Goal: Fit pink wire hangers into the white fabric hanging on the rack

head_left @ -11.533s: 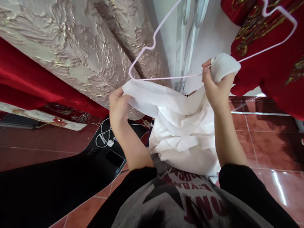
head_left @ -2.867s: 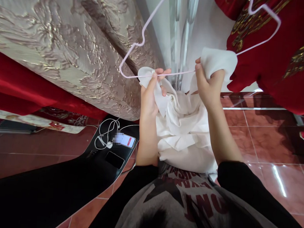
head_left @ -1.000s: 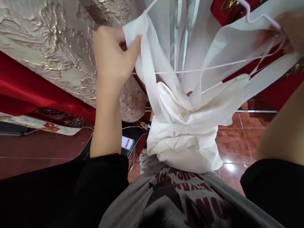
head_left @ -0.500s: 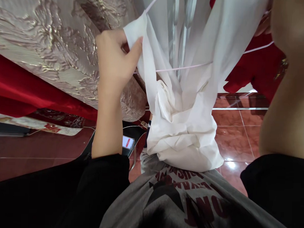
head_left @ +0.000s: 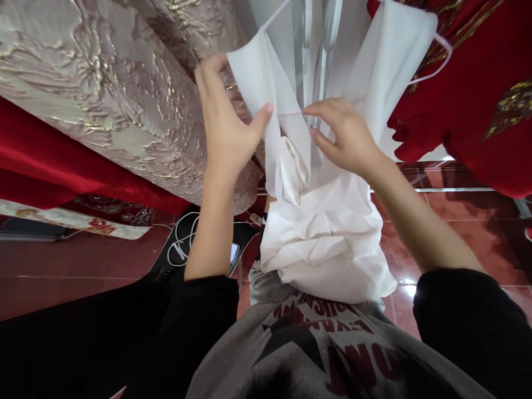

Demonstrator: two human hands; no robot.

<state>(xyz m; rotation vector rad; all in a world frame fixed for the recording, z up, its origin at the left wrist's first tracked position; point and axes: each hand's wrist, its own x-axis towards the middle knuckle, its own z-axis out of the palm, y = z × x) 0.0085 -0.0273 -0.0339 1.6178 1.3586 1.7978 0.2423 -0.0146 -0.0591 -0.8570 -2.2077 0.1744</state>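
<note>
A long white cloth (head_left: pixel 321 236) lies bunched across my lap, its upper strips hung from thin pink cords. My left hand (head_left: pixel 227 119) is at the left strip, thumb on its front face and fingers around behind the edge, partly hidden. My right hand (head_left: pixel 344 129) has come to the thin pink cord (head_left: pixel 290 113) that crosses between the strips. The fingertips meet the cord's visible end, while the thumb sits a little below. The right strip (head_left: pixel 400 41) hangs behind my right hand, with a loop of pink cord (head_left: pixel 447 60) at its corner.
Cream and gold brocade fabric (head_left: pixel 96 71) drapes on the left, above red cloth (head_left: pixel 53 151). Red fabric with gold trim (head_left: pixel 478 114) hangs on the right. A black seat (head_left: pixel 177 231) carries a white cable and a phone (head_left: pixel 234 253). Red tiles (head_left: pixel 449 212) cover the floor.
My right hand has come in from the far right to the middle cord, letting go of the right strip. My left hand has shifted slightly right, its fingers more spread along the left strip.
</note>
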